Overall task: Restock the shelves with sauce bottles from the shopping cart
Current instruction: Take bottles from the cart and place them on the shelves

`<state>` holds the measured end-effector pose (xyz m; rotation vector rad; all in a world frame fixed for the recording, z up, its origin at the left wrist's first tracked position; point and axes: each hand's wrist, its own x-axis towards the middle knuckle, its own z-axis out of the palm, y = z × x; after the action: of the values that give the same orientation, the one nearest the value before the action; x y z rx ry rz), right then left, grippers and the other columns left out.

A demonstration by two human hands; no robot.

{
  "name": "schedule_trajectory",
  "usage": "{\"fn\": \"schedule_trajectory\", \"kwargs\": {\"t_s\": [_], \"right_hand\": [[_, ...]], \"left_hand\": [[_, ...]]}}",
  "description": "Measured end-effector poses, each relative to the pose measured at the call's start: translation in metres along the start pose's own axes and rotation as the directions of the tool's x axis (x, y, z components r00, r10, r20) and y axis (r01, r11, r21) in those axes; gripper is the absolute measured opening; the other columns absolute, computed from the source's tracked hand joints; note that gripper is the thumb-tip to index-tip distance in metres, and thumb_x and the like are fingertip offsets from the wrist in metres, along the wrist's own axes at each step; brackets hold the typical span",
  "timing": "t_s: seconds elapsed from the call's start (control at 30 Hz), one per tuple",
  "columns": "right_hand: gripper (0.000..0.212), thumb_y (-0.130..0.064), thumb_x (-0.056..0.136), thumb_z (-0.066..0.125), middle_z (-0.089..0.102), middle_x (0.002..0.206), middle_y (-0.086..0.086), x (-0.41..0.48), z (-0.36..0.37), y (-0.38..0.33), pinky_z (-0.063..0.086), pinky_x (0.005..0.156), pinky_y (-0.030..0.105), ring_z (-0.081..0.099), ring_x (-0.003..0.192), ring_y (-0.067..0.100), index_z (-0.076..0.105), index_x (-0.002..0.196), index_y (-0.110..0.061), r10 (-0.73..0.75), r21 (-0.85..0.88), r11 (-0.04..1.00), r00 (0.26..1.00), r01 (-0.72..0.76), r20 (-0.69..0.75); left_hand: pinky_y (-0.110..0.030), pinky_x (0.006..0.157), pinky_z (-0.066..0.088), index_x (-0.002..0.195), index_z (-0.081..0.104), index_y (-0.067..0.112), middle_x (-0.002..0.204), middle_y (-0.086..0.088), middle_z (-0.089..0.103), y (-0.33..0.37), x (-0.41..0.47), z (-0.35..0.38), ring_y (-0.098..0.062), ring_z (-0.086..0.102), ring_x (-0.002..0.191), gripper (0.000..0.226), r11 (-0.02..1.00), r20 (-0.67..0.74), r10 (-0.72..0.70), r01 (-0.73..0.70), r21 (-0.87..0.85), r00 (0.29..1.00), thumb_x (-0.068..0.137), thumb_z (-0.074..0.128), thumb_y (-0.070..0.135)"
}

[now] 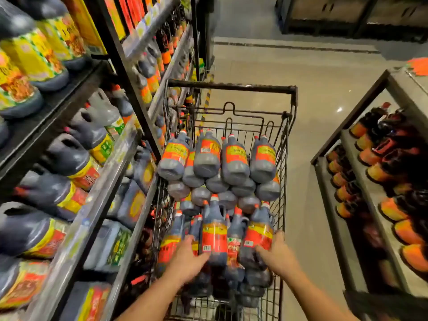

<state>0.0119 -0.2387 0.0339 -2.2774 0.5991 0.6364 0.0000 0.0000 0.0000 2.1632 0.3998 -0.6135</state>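
Step in hand: pick-up from the cart (pixel 231 86). No bottle has left it at this moment.

Stock: the cart stands in the aisle, its left side close against the shelves (pixel 92 212). It is heavily loaded. In the far half, bottles (pixel 208 158) lie stacked with bases toward the camera. In the near half they lie with caps pointing away.

Right hand (pixel 278 253): grasping the right bottle (pixel 258 235) low on its body, fingers round its right side and thumb across the front.

Left hand (pixel 187 258): laid against the lower part of the centre bottle (pixel 214 237). Blur prevents a finding on whether its fingers close round it; I cannot tell.

Shelves: the left tiers hold similar dark bottles with yellow and red labels, closely packed. No open slot is confirmed from this view. A second rack (pixel 370 181) stands across the aisle on the right.

Next move, as judged: secure the left grip, lift both bottles clear of their neighbours, then swing left to a tier with matching labels.

Risk noted: the stack is loose, and pulling from it could set adjacent bottles rolling.
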Motion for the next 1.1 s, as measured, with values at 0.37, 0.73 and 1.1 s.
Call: {"fn": "schedule_trajectory", "kwargs": {"t_s": [0.37, 0.73, 1.1], "right_hand": [[0.113, -0.048, 0.074, 0.077, 0.054, 0.132, 0.021, 0.052, 0.029, -0.006, 0.05, 0.092, 0.043, 0.058, 0.116, 0.037, 0.006, 0.151, -0.005, 0.142, 0.01, 0.99, 0.99, -0.142, -0.01], [0.098, -0.047, 0.064, 0.081, 0.05, 0.13, 0.018, 0.069, 0.044, -0.002, 0.053, 0.089, 0.052, 0.057, 0.111, 0.038, 0.025, 0.135, -0.01, 0.314, 0.184, 0.937, 0.947, -0.298, -0.065], [0.084, -0.047, 0.06, 0.082, 0.057, 0.115, 0.014, 0.059, 0.037, 0.008, 0.054, 0.085, 0.05, 0.062, 0.099, 0.034, 0.03, 0.117, -0.012, 0.243, 0.2, 0.953, 0.968, -0.227, -0.057]], "left_hand": [[-0.038, 0.103, 0.04, 0.156, 0.004, 0.019, 0.155, -0.01, 0.034, 0.024, 0.067, 0.043, -0.031, 0.042, 0.136, 0.128, 0.983, 0.006, -0.185, 0.185, -0.01, 0.983, 0.064, 0.087, 0.049], [-0.046, 0.09, 0.052, 0.143, 0.021, 0.018, 0.136, -0.013, 0.051, 0.034, 0.076, 0.054, -0.036, 0.058, 0.114, 0.117, 0.946, -0.116, -0.294, 0.307, 0.108, 0.949, 0.054, 0.09, 0.051], [-0.046, 0.086, 0.054, 0.134, 0.031, 0.026, 0.119, -0.001, 0.062, 0.029, 0.054, 0.044, -0.029, 0.064, 0.103, 0.105, 0.97, -0.177, -0.242, 0.238, -0.045, 0.954, 0.05, 0.088, 0.052]]}}
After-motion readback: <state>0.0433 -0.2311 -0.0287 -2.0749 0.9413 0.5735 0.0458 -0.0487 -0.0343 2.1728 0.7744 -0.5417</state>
